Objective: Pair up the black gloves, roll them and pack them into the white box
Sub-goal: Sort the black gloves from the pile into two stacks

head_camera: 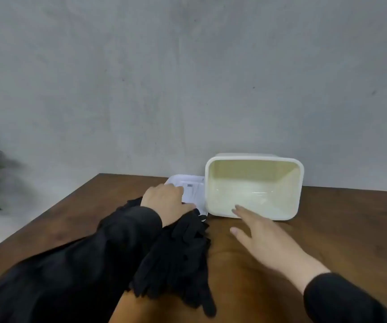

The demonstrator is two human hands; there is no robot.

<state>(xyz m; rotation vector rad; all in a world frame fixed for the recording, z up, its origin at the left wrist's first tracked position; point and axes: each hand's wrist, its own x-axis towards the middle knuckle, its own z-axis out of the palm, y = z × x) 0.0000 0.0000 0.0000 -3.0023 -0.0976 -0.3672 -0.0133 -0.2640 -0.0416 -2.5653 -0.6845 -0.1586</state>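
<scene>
Gloves (178,259) in a loose black heap near the middle of the table (327,229), running toward the near edge, none paired or rolled as far as the heap shows. Box (254,186), white, open and empty, stands at the far edge against the wall, tipped so its mouth faces the person. Lid (191,188), white, lies flat just left of the box, touching or nearly touching it. Left hand (165,201) rests on the lid's near edge, fingers curled over it; whether it grips or only presses cannot be told. Right hand (261,231) hovers over the table just before the box's near rim, fingers spread and straight, holding nothing, index tip at or close to the rim. Dark sleeves cover both forearms; the left sleeve blends into the heap, so the heap's left limit is unclear. Step in hand, by my reading: settling box and lid before pairing begins. To do it well: steady the box upright with the right hand, push the lid clear toward the far left corner, keep the space between heap and box free for rolling. Then lift one glove off the top and not drag the heap, since tangled fingers will pull others along.
</scene>
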